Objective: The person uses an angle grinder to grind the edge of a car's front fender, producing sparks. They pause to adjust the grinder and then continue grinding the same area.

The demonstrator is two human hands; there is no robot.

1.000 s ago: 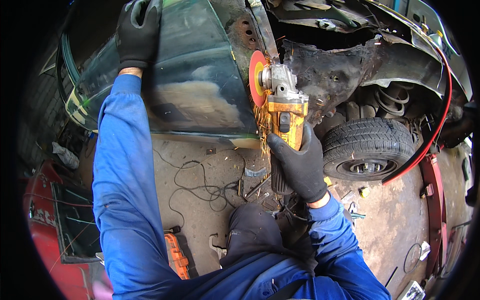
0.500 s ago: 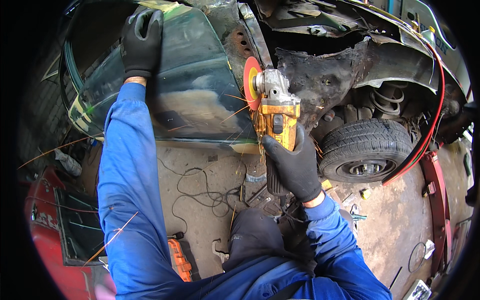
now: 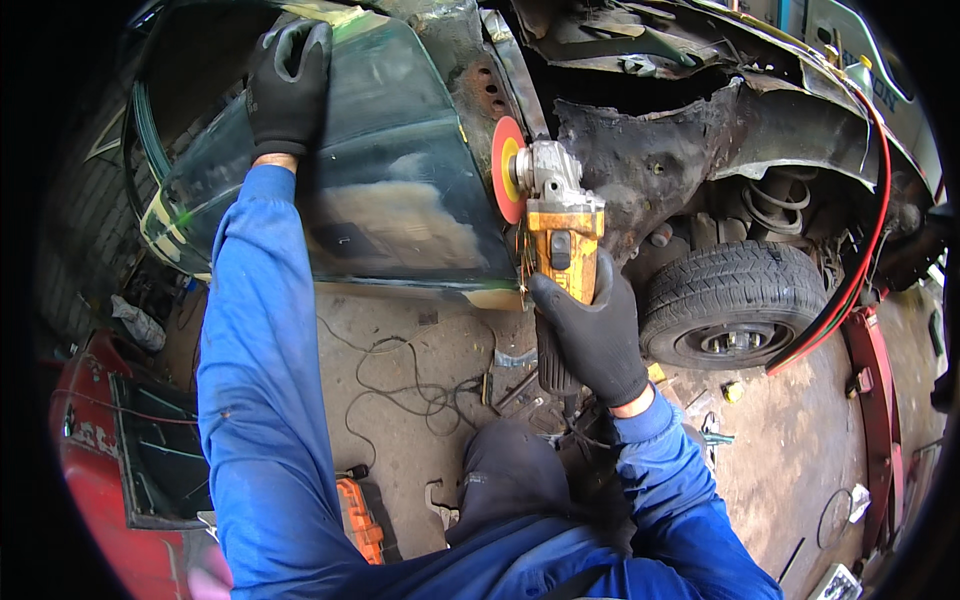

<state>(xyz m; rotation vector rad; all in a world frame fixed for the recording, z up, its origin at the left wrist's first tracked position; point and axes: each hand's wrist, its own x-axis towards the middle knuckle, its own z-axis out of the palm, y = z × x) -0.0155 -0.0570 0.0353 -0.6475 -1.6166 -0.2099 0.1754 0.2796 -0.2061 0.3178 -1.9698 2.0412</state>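
My right hand (image 3: 597, 335), in a black work glove, grips a yellow angle grinder (image 3: 567, 245) by its body. The grinder's red and yellow disc (image 3: 508, 170) stands edge-on at the gap between the dark green car door (image 3: 410, 155) and the bare body metal to its right. A few small sparks show just below the disc. At the door's upper edge, my left hand (image 3: 289, 90), also gloved, is curled over the window sill. Pale filler patches mark the door's lower skin. The disc hides its exact contact point.
To the right are a wheel (image 3: 735, 300), a coil spring (image 3: 778, 208) and torn inner-wing metal (image 3: 650, 150). A red hose (image 3: 880, 200) hangs there. Black cable (image 3: 415, 390) and tools litter the floor. A red panel (image 3: 85, 440) stands lower left, an orange case (image 3: 360, 520) near my knee.
The long sparks flying left and down have mostly died away. The grinder has shifted very slightly right and down in the picture; both hands keep their grip.
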